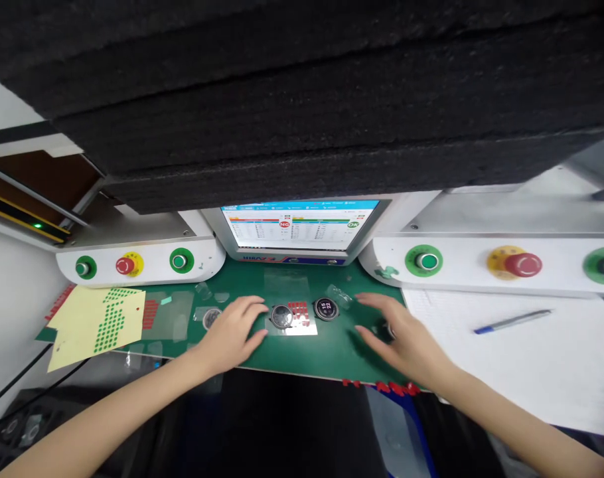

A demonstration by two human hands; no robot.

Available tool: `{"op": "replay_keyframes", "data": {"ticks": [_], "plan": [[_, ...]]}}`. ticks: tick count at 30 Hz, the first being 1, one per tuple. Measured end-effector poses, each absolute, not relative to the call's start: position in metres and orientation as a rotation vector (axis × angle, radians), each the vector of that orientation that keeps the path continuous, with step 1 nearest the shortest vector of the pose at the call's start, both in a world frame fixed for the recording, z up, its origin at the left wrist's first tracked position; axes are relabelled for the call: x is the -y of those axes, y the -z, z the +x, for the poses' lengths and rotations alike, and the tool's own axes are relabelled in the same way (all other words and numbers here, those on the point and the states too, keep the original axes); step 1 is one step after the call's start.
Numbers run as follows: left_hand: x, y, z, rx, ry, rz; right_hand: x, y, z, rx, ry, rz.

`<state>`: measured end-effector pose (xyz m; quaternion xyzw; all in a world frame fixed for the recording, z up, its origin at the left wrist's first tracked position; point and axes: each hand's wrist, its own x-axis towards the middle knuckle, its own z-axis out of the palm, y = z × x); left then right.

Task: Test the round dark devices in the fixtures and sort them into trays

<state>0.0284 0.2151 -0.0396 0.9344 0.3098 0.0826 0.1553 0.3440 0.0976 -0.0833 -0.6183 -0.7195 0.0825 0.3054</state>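
Observation:
My left hand (232,332) lies on the green mat (306,355) with its fingers spread, fingertips beside a round watch-like device (282,317) that rests on a sheet of red stickers (301,313). A second round device (326,308) with a lit display sits just right of that sheet. My right hand (399,335) is flat and open over the mat, covering a third round device (387,329) that is mostly hidden beneath the fingers. Another round device (211,317) lies left of my left hand.
A monitor (299,226) showing NG and OK marks stands behind the mat. White button consoles (137,262) (496,262) with green and red buttons flank it. A yellow sheet of green dot stickers (100,322) lies left; a pen (511,321) on white paper lies right. Black foam hangs overhead.

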Motion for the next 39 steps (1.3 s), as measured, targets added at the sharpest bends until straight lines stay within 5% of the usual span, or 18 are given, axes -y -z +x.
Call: {"op": "replay_keyframes", "data": {"ticks": [10,17,21,27,39], "plan": [[-0.220,0.056,0.080,-0.804,-0.042,2.735,-0.136,0.095,0.311,2.067,-0.285,-1.603],[-0.232,0.019,0.030,-0.878,-0.365,2.780,-0.136,0.088,0.302,2.172,-0.218,-1.524],[-0.294,-0.032,-0.034,-1.375,-0.720,2.781,-0.132,0.083,0.296,2.165,-0.147,-1.434],[-0.433,-0.069,-0.092,-1.976,-0.491,2.618,-0.133,0.083,0.276,2.170,-0.158,-1.293],[-0.524,-0.064,-0.112,-1.865,-0.275,2.552,-0.104,0.093,0.327,2.029,-0.186,-1.493]]}}
